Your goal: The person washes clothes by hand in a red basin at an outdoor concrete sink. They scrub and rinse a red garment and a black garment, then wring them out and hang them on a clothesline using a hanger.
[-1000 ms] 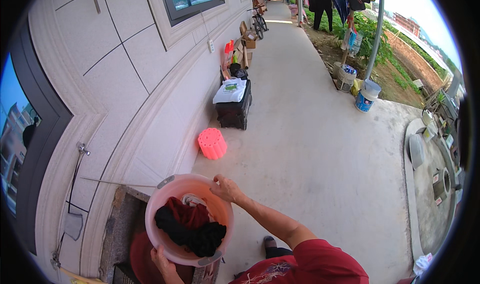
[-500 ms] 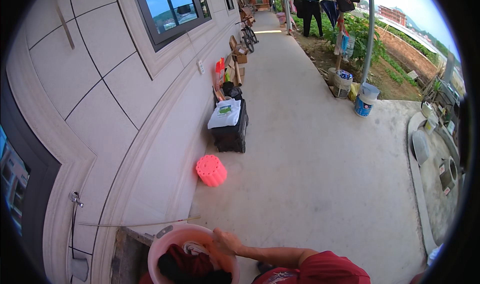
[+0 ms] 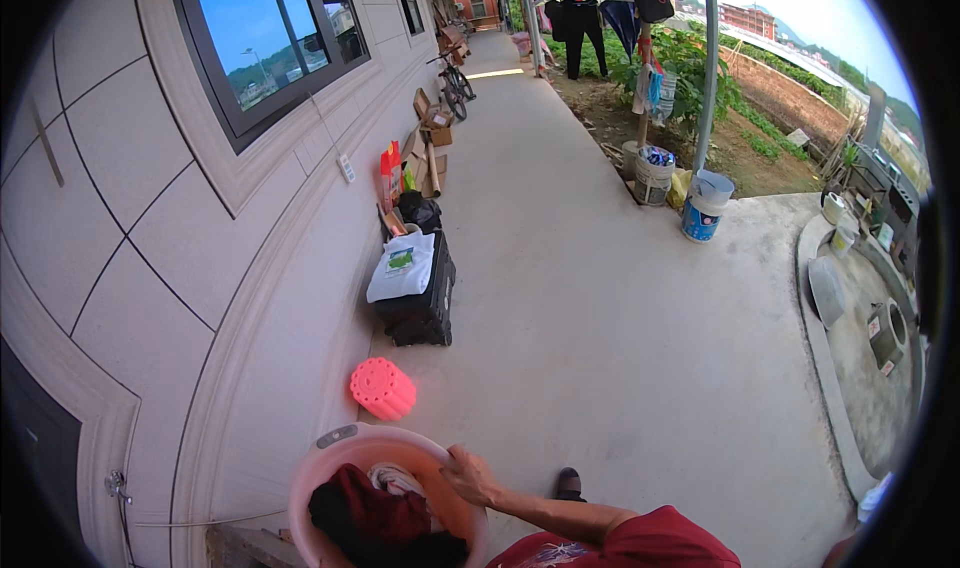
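A pink plastic tub [image 3: 318, 448] is at the lower edge of the picture, left of my body. Dark red, black and pale striped clothes [image 3: 385, 508] lie bunched inside it. My right hand [image 3: 472, 474] is closed on the tub's right rim, the bare forearm running back to a red sleeve. The left hand does not show. Just beyond the tub, a pink stool [image 3: 384, 388] with a scalloped edge rests on the floor by the wall.
Along the left wall stand a black wheeled case [image 3: 440, 303] with a white bag [image 3: 402, 266] on it, cardboard boxes [image 3: 436, 118] and a bicycle [image 3: 456, 86]. To the right are buckets [image 3: 705, 208], a metal pole [image 3: 708, 68], hanging clothes [image 3: 580, 33] and a low concrete curb [image 3: 815, 368].
The stool and case appear lower and nearer, as I have moved forward along the walkway. My right hand keeps hold of the tub. A shoe now shows beside my arm.
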{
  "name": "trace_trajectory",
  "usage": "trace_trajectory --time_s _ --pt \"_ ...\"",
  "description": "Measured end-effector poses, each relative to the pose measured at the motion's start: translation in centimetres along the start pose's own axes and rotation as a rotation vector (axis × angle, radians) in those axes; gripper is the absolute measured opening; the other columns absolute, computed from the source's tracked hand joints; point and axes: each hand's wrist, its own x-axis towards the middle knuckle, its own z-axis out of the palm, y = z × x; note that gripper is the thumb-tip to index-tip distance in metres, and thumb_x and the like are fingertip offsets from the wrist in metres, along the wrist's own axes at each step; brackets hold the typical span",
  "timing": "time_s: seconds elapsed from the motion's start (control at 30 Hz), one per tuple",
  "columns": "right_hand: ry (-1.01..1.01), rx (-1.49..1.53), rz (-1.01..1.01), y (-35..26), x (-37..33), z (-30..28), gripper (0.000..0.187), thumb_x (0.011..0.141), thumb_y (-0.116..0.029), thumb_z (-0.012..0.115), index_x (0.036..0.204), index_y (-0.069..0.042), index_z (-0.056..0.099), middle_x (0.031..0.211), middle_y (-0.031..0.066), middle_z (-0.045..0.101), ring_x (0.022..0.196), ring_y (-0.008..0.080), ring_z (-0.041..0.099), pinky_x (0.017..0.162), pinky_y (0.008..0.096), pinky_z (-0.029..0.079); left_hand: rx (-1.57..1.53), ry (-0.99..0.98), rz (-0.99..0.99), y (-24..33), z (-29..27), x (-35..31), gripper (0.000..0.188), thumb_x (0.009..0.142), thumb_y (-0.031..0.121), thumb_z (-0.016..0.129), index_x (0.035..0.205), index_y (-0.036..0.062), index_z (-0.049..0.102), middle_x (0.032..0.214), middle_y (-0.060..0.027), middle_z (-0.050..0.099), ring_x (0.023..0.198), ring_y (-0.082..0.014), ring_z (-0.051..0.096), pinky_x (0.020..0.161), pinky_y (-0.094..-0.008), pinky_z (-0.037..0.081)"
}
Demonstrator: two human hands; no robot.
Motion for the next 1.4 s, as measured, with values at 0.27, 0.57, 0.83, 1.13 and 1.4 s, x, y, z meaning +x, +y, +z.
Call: trace_trajectory --time_s 0.27,0.57,0.83,1.13,1.4 --pt "0.330 -0.025 0.083 6.2 9.5 -18.6 0.026 0.079 -0.020 0.059 0.093 0.001 0.055 0.076 0.0231 0.060 0.073 0.0408 0.059 0.063 0.0444 0.046 0.035 -0.137 -0.028 -0.6 19.2 -1.8 0.026 0.084 0.024 0.060 0.098 0.0022 0.058 0.088 -0.0070 0.060 0.078 -0.0194 0.055 0.072 -0.0346 0.046" --pt "0.546 0.062 0.203 10.1 20.1 -32.2 0.027 0.076 -0.019 0.063 0.090 0.003 0.057 0.074 0.0196 0.060 0.067 0.0297 0.059 0.063 0.0384 0.046 -0.084 -0.484 -0.056 0.7 40.1 1.2 0.029 0.078 0.010 0.061 0.104 -0.0009 0.055 0.092 -0.0114 0.059 0.083 -0.0222 0.057 0.075 -0.0342 0.046" --pt "0.725 0.022 0.250 14.9 33.9 -42.0 0.027 0.076 -0.017 0.063 0.092 0.004 0.058 0.077 0.0177 0.061 0.071 0.0253 0.059 0.065 0.0369 0.047 -0.050 -0.595 -0.031 4.4 62.6 4.3 0.018 0.077 0.007 0.064 0.091 0.0019 0.055 0.083 -0.0071 0.058 0.073 -0.0156 0.054 0.069 -0.0299 0.044" --pt "0.965 0.118 0.375 17.1 44.9 -56.3 0.026 0.075 -0.015 0.062 0.092 0.004 0.059 0.079 0.0146 0.061 0.071 0.0214 0.058 0.065 0.0343 0.047 -0.025 -0.814 -0.058 4.8 88.0 5.3 0.012 0.075 0.005 0.066 0.081 0.0018 0.055 0.074 -0.0025 0.057 0.066 -0.0099 0.050 0.064 -0.0251 0.042" --pt "0.864 0.082 0.295 19.7 61.8 -70.3 0.025 0.075 -0.015 0.062 0.091 0.004 0.058 0.079 0.0153 0.061 0.072 0.0216 0.058 0.066 0.0346 0.047 -0.088 -0.706 -0.053 5.2 106.9 6.3 0.017 0.076 0.007 0.066 0.089 0.0006 0.057 0.079 -0.0054 0.058 0.069 -0.0132 0.054 0.066 -0.0262 0.045"
